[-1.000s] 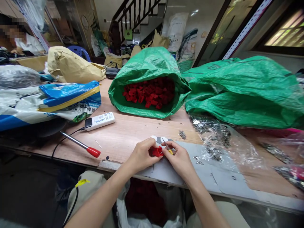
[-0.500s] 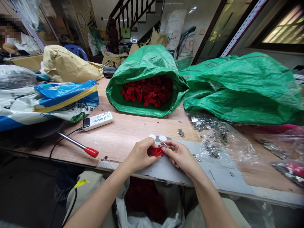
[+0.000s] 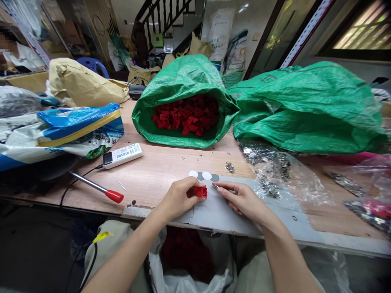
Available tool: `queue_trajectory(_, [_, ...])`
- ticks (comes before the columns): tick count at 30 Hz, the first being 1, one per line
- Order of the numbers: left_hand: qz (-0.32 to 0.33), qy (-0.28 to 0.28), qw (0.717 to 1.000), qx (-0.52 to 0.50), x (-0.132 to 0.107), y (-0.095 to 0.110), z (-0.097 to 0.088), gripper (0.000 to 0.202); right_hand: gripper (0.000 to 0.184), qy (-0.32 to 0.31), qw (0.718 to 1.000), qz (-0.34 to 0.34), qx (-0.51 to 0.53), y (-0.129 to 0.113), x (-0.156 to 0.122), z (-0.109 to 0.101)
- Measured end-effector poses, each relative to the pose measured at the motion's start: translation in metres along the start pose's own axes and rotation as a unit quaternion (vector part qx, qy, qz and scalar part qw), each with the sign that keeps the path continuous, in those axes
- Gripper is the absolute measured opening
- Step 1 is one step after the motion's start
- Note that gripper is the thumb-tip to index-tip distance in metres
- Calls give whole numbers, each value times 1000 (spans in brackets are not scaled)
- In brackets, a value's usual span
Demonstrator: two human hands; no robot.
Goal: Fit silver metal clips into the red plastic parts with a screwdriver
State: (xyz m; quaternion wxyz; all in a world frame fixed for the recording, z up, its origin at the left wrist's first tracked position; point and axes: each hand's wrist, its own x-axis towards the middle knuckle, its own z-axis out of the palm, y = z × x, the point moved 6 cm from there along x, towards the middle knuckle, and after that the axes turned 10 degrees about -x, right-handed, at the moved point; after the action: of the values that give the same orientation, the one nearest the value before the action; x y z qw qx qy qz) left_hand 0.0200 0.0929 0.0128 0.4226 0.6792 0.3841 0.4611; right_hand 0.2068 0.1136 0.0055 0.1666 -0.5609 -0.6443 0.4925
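Observation:
My left hand point(image 3: 180, 198) pinches a small red plastic part point(image 3: 200, 191) above the grey board point(image 3: 214, 215), its open end with a bit of metal inside turned right. To the right of that part, my right hand point(image 3: 240, 198) is closed, thumb against fingers, on a thin metal piece point(image 3: 215, 185). Only a short silvery end of this piece shows; the fingers cover the remainder. A gap separates it from the red part. Behind the hands, a green woven sack point(image 3: 183, 140) lies with its mouth toward me, holding many similar red parts point(image 3: 186, 116).
Clear plastic bags of small metal pieces point(image 3: 270, 187) lie at the right, below a second green sack point(image 3: 305, 110). A small metal pile point(image 3: 229, 167) sits behind my hands. At left are a red-handled lever point(image 3: 114, 195) and a white corded device point(image 3: 122, 155). Red parts fill a bag point(image 3: 186, 254) on my lap.
My right hand has drawn away to the right from the red part. The long thin shaft seen in it earlier now shows only as a short end. My left hand still holds the part.

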Motion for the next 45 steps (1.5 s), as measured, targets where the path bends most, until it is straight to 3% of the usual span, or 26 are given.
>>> queue_trajectory(6, [3,-9,1000,-9,-1,1,1,19,42,-78,995,-28,-50,-1,-5,3])
queue_trajectory(21, [-26,-11,999,-33,-2,-9,2,16,29,-41,993,-40,-98,-5,-1,8])
queue_trajectory(45, [-43,-21,999,-8,-1,-3,3,13,18,-14,991,-54,-118,-13,1,12])
